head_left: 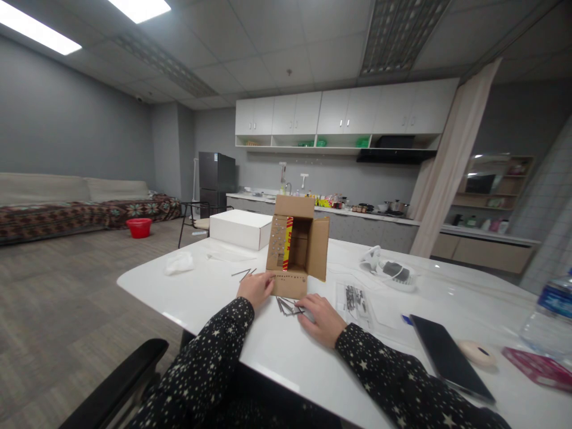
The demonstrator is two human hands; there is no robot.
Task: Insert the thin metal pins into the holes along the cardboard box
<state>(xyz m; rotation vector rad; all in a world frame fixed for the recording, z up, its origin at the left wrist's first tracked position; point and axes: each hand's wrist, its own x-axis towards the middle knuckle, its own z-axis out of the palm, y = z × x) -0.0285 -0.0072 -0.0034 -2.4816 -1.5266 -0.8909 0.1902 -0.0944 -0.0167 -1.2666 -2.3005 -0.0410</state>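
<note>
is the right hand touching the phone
Apart: the head view shows white tabletop between the right hand and the black phone.

A kitchen-lounge is indicated by upper-centre wall cabinets (306,113), a fridge (217,176) left of centre, a far-left sofa (67,205).

Near the front edge of the table (279,351), ends of thin metal rods (283,306) are covered by the right hand (322,320) — whether one is pinched cannot be told. The back of the cardboard box (292,286) is hidden. Small parts (354,298) in the plastic case (369,320) are too blurred to be identified. Toward the table's right side, the water bottle (549,319) and magenta packet (538,367) are cut off.
</note>
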